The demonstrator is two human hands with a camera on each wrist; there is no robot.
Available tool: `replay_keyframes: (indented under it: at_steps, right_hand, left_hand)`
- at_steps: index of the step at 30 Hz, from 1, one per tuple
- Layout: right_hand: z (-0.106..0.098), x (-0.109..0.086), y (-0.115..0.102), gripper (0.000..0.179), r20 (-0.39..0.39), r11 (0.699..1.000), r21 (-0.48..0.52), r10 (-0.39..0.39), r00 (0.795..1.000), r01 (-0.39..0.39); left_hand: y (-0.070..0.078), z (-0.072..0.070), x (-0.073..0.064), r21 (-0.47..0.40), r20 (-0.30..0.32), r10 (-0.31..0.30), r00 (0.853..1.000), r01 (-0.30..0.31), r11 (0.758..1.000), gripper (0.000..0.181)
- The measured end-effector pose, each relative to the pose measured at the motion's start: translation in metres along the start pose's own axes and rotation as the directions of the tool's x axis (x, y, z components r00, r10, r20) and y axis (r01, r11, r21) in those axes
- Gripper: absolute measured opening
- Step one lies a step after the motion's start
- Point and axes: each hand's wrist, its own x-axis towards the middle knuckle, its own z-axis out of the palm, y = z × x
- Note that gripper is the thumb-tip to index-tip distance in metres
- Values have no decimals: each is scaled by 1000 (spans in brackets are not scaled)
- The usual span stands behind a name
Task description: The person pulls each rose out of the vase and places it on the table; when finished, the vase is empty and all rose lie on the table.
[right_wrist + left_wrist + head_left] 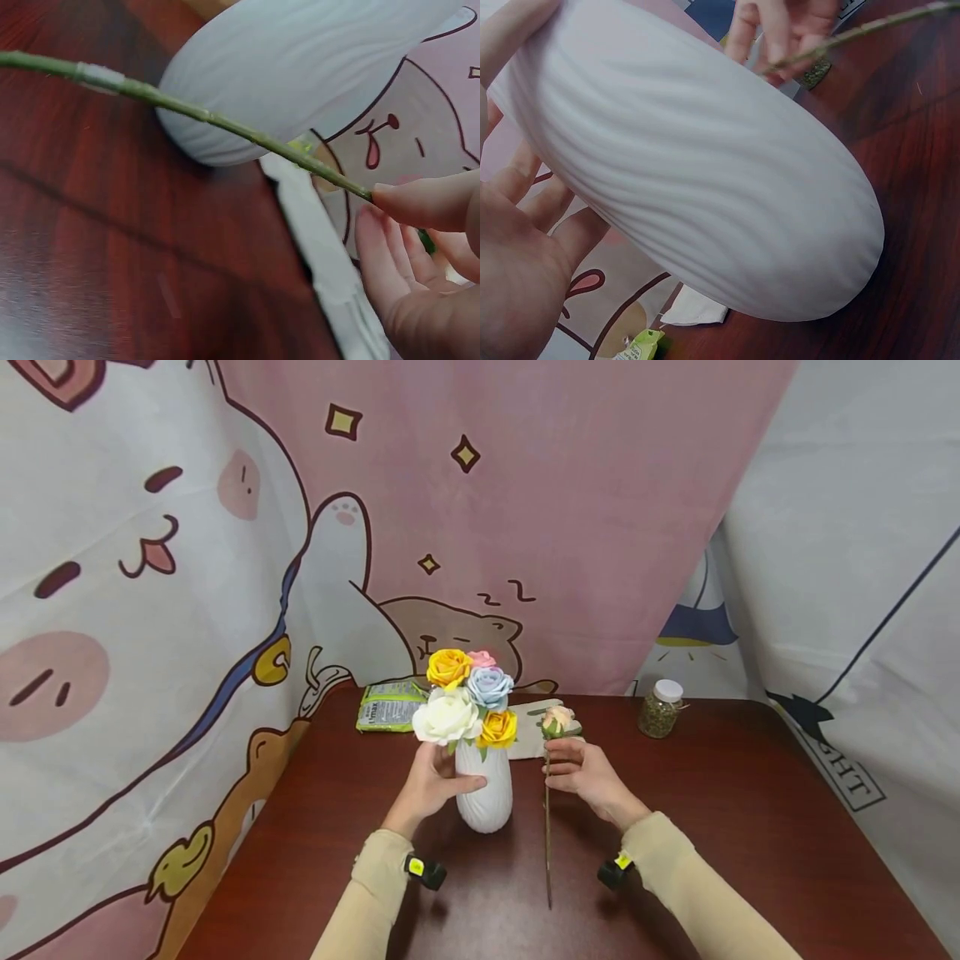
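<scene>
A white ribbed vase (485, 793) stands on the table in the head view, filled with several artificial roses in yellow, white, blue and pink (468, 700). My left hand (438, 783) grips the vase around its upper side, thumb across the front. To the right of the vase, my right hand (591, 777) pinches a peach rose (557, 721) just below its bloom. Its long green stem (247, 133) hangs down almost upright, apart from the vase. In the left wrist view the vase (705, 165) fills the middle, with the right hand (784, 30) behind it.
A green and grey packet (388, 707) lies at the back left of the table (712, 843). Behind the vase, pale gloves (525, 739) lie flat. A white-lidded jar (662, 708) of green bits stands at the back right. Printed cloth (570, 527) hangs around the table.
</scene>
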Motion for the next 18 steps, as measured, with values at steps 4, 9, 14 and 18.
replay_keyframes:
  at_steps: [4, 9, 14, 18]
  right_hand:
    - [9, 0, 14, 61, 8, 999, -20, 40, 999, -40]
    - [19, -2, 30, 57, 27, 996, -49, 75, 997, -74]
    - [25, -4, 38, 56, 46, 995, -68, 80, 996, -76]
    - [27, -5, 38, 56, 45, 991, -117, 72, 996, -66]
  left_hand:
    - [-1, -1, 0, -7, 2, 0, 1000, 0, 1000, 98]
    - [-2, -1, 0, -19, 3, 2, 1000, -2, 1000, 99]
    - [-3, 0, 0, -14, 0, -6, 1000, 6, 1000, 97]
    - [-2, 0, 0, -12, 0, -1, 1000, 1, 1000, 96]
